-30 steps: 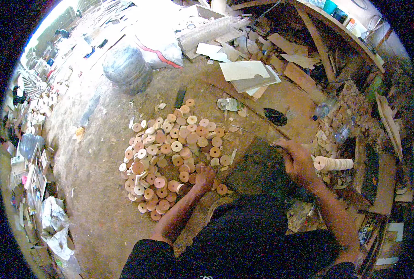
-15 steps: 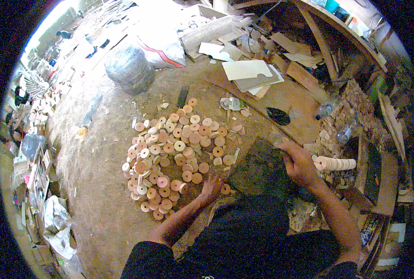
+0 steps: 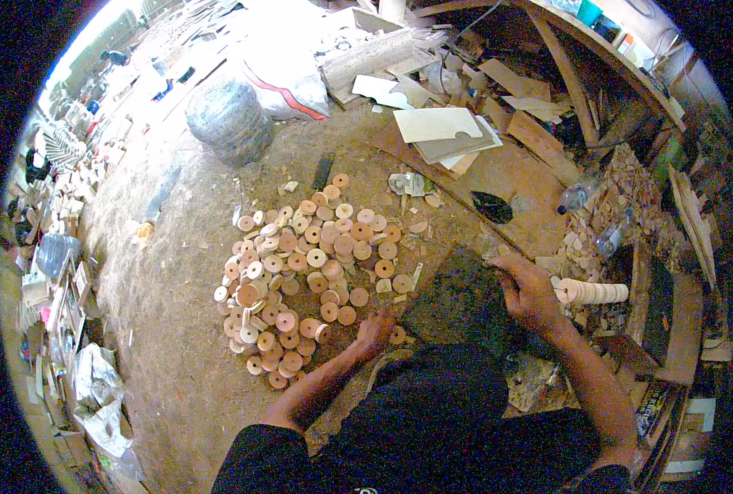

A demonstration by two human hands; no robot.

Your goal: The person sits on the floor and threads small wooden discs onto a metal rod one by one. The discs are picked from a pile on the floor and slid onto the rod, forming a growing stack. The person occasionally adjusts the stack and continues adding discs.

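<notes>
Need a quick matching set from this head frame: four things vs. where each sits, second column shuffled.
1. left hand
2. right hand
3. stack of wooden discs
4. grey sack

A. upper left, past the disc pile
B. at the near edge of the pile of wooden rings
C. lying on its side, right of the right hand
D. on the dark slab

Pairs: 1-B, 2-D, 3-C, 4-A

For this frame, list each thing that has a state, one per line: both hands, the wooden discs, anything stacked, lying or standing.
left hand: down at the near edge of the disc pile, fingers curled on a disc
right hand: resting on the dark slab, grip unclear
wooden discs: loose, spread flat in a heap on the dirt floor
stacked discs: a row lying on its side
dark slab: lying flat
plastic bottle: lying down
grey sack: standing upright
</notes>
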